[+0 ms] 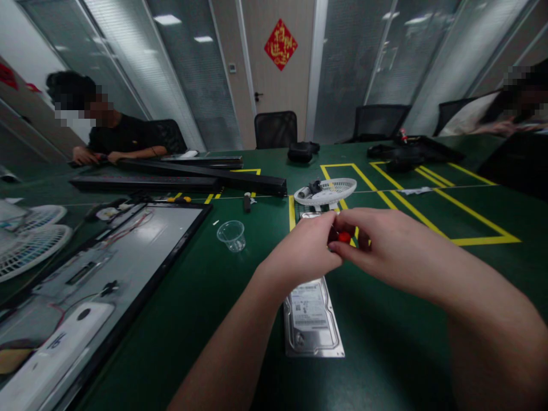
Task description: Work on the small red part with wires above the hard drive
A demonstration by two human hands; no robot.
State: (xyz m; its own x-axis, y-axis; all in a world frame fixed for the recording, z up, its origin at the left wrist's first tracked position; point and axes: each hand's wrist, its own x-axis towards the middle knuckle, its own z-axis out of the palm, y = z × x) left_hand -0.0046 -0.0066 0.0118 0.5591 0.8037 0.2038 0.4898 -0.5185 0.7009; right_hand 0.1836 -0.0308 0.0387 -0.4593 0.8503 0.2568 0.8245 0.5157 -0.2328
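My left hand (306,245) and my right hand (381,231) meet above the table, fingertips close together. Between them shows a small red object (343,237), pinched by my right fingers; its full shape is hidden. The fingers of my left hand are curled in, and what they hold is out of sight. Below and nearer to me, a silver hard drive (314,319) lies label side up on the green table, its far end covered by my left hand. Just past my hands sits a white fan grille (342,187) with a dark motor piece (315,186).
A clear plastic cup (232,235) stands left of my hands. Further left lie an opened flat panel (141,251), a white numbered device (60,354) and fan grilles (34,245). Long black bars (205,176) lie before a person (124,137); another person sits far right.
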